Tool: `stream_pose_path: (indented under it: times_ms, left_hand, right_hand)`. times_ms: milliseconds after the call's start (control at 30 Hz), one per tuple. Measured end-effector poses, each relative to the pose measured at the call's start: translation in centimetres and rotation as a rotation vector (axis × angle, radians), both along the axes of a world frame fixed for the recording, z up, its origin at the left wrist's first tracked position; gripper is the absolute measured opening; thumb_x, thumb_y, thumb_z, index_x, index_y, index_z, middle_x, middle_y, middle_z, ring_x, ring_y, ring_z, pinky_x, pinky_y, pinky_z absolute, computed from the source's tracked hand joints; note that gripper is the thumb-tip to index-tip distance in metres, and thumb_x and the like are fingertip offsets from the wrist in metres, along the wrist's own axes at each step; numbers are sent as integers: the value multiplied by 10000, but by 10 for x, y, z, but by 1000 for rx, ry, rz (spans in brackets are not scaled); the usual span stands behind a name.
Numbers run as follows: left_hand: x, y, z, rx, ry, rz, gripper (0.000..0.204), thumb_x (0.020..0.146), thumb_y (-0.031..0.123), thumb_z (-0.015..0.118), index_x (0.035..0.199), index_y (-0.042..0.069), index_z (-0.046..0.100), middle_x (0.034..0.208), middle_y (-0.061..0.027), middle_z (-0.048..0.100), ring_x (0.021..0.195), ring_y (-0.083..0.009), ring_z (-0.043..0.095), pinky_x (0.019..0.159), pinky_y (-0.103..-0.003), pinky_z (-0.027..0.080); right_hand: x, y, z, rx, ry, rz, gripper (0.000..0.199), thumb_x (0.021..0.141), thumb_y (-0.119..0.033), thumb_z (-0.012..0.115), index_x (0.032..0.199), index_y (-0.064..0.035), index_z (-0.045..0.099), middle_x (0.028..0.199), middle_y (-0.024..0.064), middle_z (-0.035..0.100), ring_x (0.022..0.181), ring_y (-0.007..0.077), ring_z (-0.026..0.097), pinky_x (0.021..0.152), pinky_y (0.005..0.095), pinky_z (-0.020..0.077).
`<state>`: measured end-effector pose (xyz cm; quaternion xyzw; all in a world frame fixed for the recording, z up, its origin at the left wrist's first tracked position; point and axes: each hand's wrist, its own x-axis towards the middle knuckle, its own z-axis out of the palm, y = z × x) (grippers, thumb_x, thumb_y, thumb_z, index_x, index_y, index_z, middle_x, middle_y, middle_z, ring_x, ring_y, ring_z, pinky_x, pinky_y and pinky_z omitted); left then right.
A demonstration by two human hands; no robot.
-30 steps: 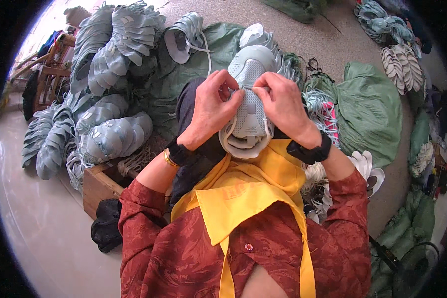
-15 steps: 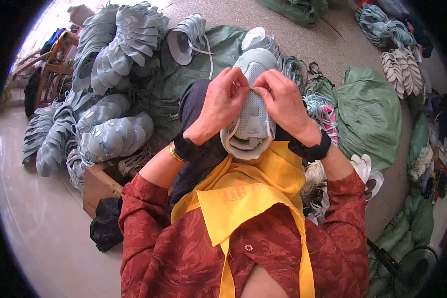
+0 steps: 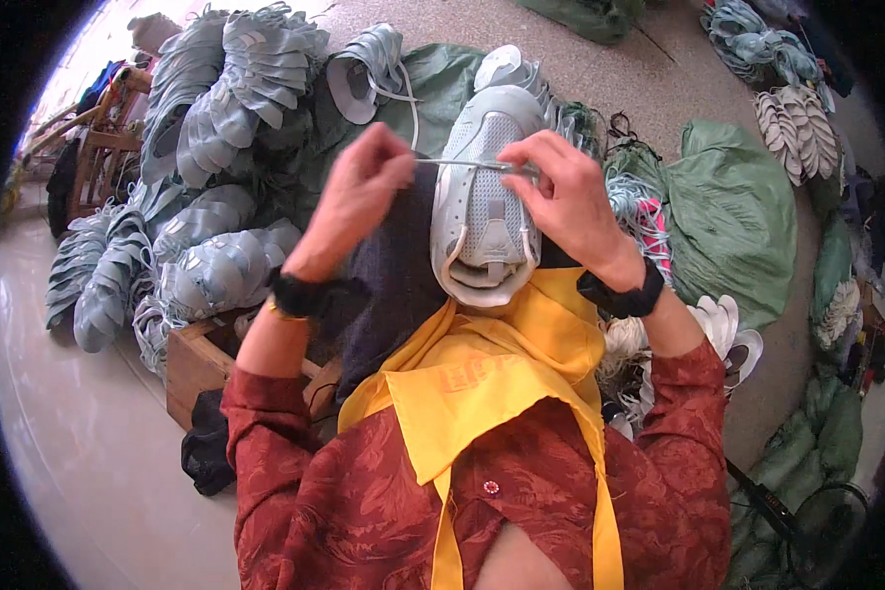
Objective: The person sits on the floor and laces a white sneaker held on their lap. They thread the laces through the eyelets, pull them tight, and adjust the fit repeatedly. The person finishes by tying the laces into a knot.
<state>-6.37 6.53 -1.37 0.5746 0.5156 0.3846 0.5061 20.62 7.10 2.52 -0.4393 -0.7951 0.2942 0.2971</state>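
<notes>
A pale grey-blue shoe upper [image 3: 487, 202] rests on my lap, toe pointing away, above a yellow apron [image 3: 482, 379]. A thin white lace [image 3: 462, 163] runs taut across its top between my two hands. My left hand [image 3: 359, 197] pinches the lace's left end, pulled out to the left of the shoe. My right hand [image 3: 560, 197] pinches the right end at the shoe's right edge. Both wrists wear dark bands.
Stacks of grey-blue shoe uppers [image 3: 216, 128] fill the left. A wooden crate [image 3: 202, 359] stands by my left knee. Green sacks [image 3: 737, 216] lie to the right, with bundles of laces [image 3: 644, 211] and white soles [image 3: 728, 329].
My hands have moved apart, the left one going out to the left, and the lace is now stretched across the shoe. The shoe sits about where it was.
</notes>
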Motion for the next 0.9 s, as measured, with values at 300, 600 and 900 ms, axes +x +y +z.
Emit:
stream_pose_path:
  times_ms: [300, 600, 900]
  left_hand:
    - [-112, -34, -12, -25, 47, 230, 59, 1001, 91, 634, 980, 54, 593, 884, 29, 574, 813, -67, 530, 755, -220, 440]
    - [19, -50, 42, 474, 177, -232, 484, 720, 52, 837, 1141, 26, 600, 1157, -102, 634, 1100, -284, 589, 963, -378, 484]
    - [51, -35, 4, 229, -93, -87, 198, 926, 42, 700, 1063, 45, 557, 917, -49, 664, 824, -132, 613, 735, -278, 508]
  right_hand:
    - [11, -53, 2, 304, -289, 227, 495, 687, -122, 794, 1142, -66, 609, 1131, 113, 567, 1077, 322, 557, 958, 436, 457]
    - [14, -51, -1, 466, -233, 232, 416, 719, -63, 728, 1125, -28, 642, 1087, 111, 627, 1047, 320, 592, 898, 452, 478]
    - [4, -28, -13, -114, 215, -95, 189, 952, -88, 650, 1107, 18, 635, 917, 178, 717, 805, 309, 710, 741, 358, 550]
